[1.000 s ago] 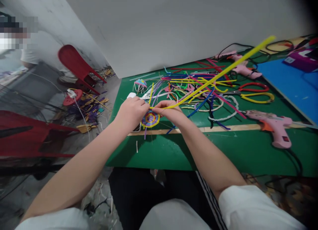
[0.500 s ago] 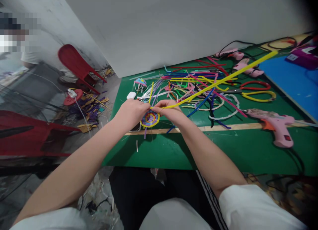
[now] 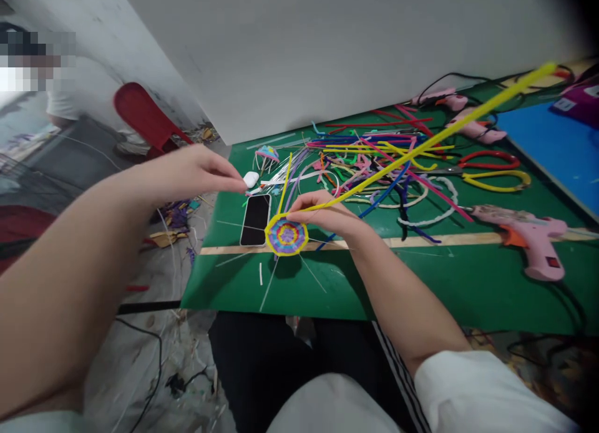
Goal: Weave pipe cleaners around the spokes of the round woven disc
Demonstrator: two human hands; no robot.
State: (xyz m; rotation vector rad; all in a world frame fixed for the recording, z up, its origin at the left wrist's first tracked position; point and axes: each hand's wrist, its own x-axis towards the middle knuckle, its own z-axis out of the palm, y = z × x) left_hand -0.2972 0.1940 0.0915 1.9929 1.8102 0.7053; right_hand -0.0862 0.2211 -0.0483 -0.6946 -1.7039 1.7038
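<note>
My right hand is closed in a pinch at the top edge of a round woven disc, also holding a long yellow pipe cleaner. The disc has rings of yellow, purple, blue and red, with thin stiff spokes sticking out around it. The pipe cleaner slants up to the right from my fingers. My left hand is raised to the left, apart from the disc, its thumb and fingertips together beside a small white case. Anything between those fingertips is too small to make out. A black-screened phone lies just below.
Loose coloured pipe cleaners are heaped behind the disc. To the right are scissors, a pink glue gun and a blue board. A small woven umbrella-like piece stands at the back left. A person sits beyond the red chair.
My left hand has left the disc's edge and moved left and upward. The disc now hangs from my right hand, tipped into fuller view, and the phone is uncovered.
</note>
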